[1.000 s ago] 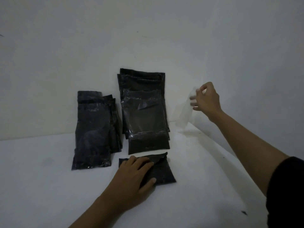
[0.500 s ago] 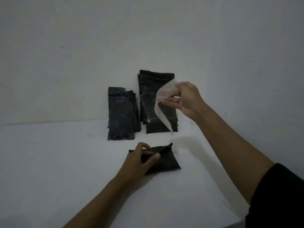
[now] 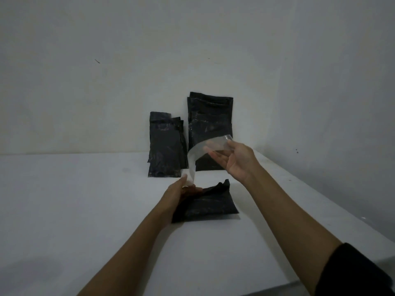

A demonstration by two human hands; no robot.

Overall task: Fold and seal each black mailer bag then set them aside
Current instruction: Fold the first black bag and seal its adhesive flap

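Observation:
A folded black mailer bag (image 3: 211, 205) lies on the white table (image 3: 85, 210) in front of me, its top flap sticking up. A clear strip of tape (image 3: 197, 154) arcs above it. My right hand (image 3: 237, 161) holds the strip's upper end between thumb and fingers, palm up. My left hand (image 3: 181, 194) rests on the bag's left part and pinches the strip's lower end. Two stacks of black mailer bags lean against the back wall: a shorter one (image 3: 165, 146) at left and a taller one (image 3: 210, 118) at right.
A white wall (image 3: 192, 50) runs behind the table, and a second wall closes in on the right. The table's right edge (image 3: 320, 201) runs diagonally toward me. My right forearm ends in a black sleeve (image 3: 352, 272).
My right hand has carried the clear strip down and leftward over the bag. My left hand has lifted its fingers off the bag and taken the strip's lower end.

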